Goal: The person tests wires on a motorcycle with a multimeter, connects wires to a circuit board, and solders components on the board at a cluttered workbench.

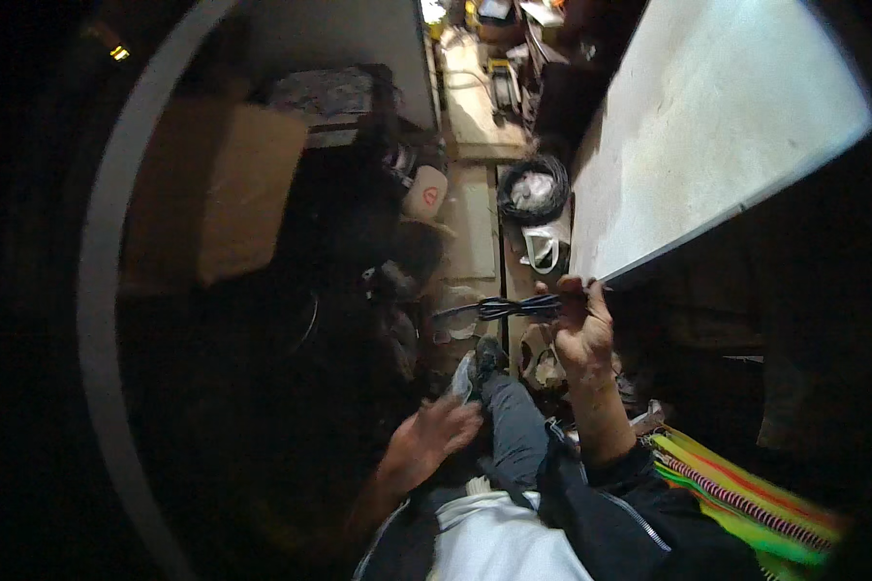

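A bundled black cable (518, 308), folded into loops and tied round its middle, is gripped at its right end by my right hand (583, 324). The bundle sticks out leftward from my fingers, over the narrow floor strip ahead of my legs. Lower and to the left, my left hand (436, 431) is held apart from the cable, close to my thigh. It is a little blurred, its fingers stretched out with nothing seen in them.
A white panel or tabletop (717, 126) slants along the right. Ahead lie a coil of black cable (533, 218) and a white bag (549, 254). A cardboard box (233, 194) stands at left. Bright yellow-green striped fabric (736, 484) lies by my right elbow.
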`<control>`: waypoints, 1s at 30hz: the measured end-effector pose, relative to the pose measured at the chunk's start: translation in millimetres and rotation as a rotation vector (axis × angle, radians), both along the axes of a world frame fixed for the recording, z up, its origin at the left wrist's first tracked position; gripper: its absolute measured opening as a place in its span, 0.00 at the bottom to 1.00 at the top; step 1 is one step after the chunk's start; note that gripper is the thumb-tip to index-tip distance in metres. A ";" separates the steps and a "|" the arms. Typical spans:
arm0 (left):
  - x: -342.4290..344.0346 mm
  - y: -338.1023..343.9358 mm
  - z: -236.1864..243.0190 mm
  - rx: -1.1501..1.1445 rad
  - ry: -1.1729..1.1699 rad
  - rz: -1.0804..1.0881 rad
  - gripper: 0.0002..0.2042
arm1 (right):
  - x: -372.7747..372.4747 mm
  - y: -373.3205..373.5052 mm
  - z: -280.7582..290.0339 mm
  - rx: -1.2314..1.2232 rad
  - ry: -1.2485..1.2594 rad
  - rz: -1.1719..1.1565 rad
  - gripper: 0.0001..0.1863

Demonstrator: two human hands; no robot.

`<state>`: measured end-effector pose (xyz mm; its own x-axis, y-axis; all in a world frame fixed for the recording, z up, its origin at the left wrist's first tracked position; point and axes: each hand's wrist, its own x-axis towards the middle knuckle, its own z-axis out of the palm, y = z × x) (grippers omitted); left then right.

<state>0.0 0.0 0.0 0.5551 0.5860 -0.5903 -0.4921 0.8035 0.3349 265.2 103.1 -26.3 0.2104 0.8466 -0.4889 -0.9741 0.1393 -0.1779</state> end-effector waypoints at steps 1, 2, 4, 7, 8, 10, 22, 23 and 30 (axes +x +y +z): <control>27.3 64.9 -2.5 0.022 0.002 0.125 0.38 | -7.5 31.6 -10.1 -0.017 -0.072 0.025 0.12; 49.7 120.0 0.7 0.026 -0.096 0.269 0.34 | 3.6 62.9 -12.2 -0.022 -0.161 0.044 0.11; 80.2 204.9 6.8 0.019 -0.098 0.492 0.18 | 26.0 106.9 -6.0 0.061 -0.206 0.062 0.11; 94.8 300.3 32.8 0.178 0.051 0.537 0.12 | 43.4 179.2 32.1 -0.018 -0.405 0.110 0.05; 102.2 329.8 42.2 0.277 0.131 0.500 0.11 | 50.6 207.9 41.8 -0.001 -0.433 0.113 0.05; 107.1 377.3 55.7 0.397 0.036 0.398 0.10 | 56.8 258.8 64.6 0.054 -0.588 0.132 0.06; 217.0 737.0 50.4 0.169 0.189 0.087 0.10 | 139.8 610.6 79.3 0.056 -1.243 0.826 0.17; 223.5 760.6 50.3 0.130 0.179 0.085 0.10 | 145.3 633.8 82.1 0.036 -1.142 0.841 0.18; 249.7 937.8 33.2 0.065 0.278 0.138 0.08 | 168.2 821.7 70.0 0.004 -0.990 0.893 0.17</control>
<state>249.7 937.8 33.2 0.2904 0.6859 -0.6673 -0.4769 0.7083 0.5205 433.4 924.8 43.7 -0.1508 0.8803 -0.4498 -0.1924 -0.4725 -0.8601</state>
